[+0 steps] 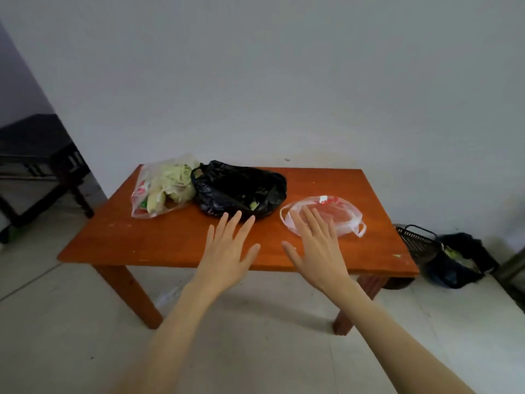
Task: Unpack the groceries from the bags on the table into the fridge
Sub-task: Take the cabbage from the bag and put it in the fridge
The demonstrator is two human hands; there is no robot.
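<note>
Three bags lie on an orange wooden table point(147, 240). At the back left a clear plastic bag point(162, 189) holds green leafy vegetables. Beside it sits a crumpled black plastic bag point(238, 189), lying open with a bit of green showing inside. To the right a flat, thin white plastic bag point(338, 216) with red print lies near the table's middle. My left hand point(227, 251) is stretched out with straight, spread fingers just in front of the black bag. My right hand point(315, 248) is spread the same way, its fingertips over the white bag's near edge. Both hold nothing. No fridge is in view.
A white wall stands behind the table. On the floor at the right lie a dark basket point(417, 240) and a dark bag point(460, 263) with greens in it. Dark wooden furniture point(42, 166) stands at the far left. The floor is pale tile.
</note>
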